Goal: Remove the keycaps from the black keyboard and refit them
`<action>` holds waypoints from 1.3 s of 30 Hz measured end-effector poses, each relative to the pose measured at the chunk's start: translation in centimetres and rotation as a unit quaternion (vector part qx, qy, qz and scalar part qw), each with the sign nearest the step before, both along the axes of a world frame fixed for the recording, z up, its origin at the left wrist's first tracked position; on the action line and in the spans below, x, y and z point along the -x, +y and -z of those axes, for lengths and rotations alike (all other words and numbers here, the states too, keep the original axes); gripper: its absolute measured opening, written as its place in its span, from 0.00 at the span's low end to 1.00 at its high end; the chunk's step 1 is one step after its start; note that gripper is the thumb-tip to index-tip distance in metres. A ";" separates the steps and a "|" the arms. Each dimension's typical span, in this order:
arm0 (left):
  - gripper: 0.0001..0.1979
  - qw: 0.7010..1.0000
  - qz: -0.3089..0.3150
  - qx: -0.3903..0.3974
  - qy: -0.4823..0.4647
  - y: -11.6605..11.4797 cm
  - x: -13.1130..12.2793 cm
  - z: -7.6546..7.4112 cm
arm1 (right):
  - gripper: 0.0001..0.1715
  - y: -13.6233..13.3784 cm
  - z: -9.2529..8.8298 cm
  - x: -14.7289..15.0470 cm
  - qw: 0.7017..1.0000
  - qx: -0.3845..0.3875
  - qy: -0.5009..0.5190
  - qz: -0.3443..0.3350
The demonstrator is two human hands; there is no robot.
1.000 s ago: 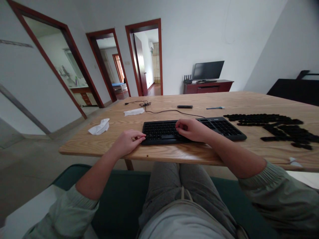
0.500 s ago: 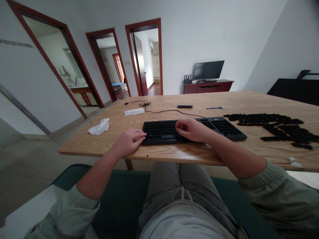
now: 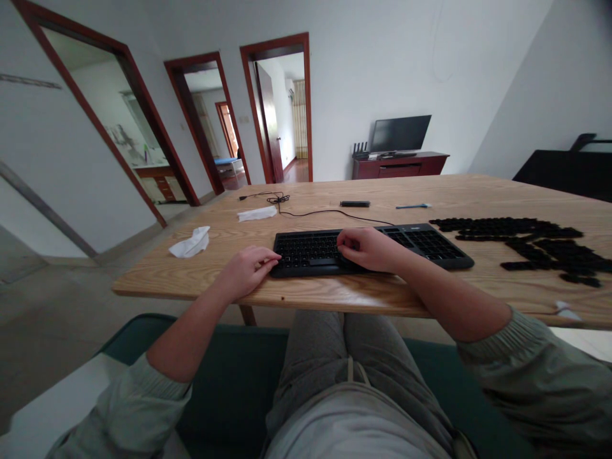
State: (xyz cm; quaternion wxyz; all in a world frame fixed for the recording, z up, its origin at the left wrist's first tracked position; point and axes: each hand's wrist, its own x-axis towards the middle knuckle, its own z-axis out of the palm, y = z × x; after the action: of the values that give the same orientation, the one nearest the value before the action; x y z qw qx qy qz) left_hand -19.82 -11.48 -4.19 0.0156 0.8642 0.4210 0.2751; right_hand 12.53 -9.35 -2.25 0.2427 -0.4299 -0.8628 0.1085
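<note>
A black keyboard (image 3: 313,249) with bare key sockets lies near the front edge of the wooden table. At its left end, the thumb and fingers of my left hand (image 3: 246,273) close on the corner. My right hand (image 3: 369,249) rests over the middle of the board, fingers curled into a pinch. Whatever those fingertips hold, if anything, is hidden. To the right of the board, black keycaps (image 3: 497,228) lie in rows and clusters on the wood.
White tissues (image 3: 190,243) lie at left. Behind the keyboard are its coiled cable (image 3: 278,199), a dark oblong object (image 3: 354,204) and a thin blue brush-like tool (image 3: 412,206). A small white piece (image 3: 568,312) sits at the table's (image 3: 329,299) right front edge.
</note>
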 end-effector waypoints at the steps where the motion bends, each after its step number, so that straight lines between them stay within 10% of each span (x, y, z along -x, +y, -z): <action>1: 0.14 1.000 0.007 0.000 0.003 0.0 0.0 0.0 | 0.06 0.0 0.0 0.0 1.000 0.000 0.000 0.000; 39: 0.12 0.991 0.083 -0.025 0.101 0.1 -0.2 -1.3 | 0.07 0.2 0.2 -0.1 1.000 0.006 -0.007 -0.002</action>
State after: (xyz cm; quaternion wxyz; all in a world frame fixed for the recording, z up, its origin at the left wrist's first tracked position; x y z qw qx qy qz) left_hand -19.60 -11.39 -2.90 -0.0258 0.9196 0.3405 0.1944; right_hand 12.66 -9.18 -2.43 0.2343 -0.4305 -0.8646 0.1108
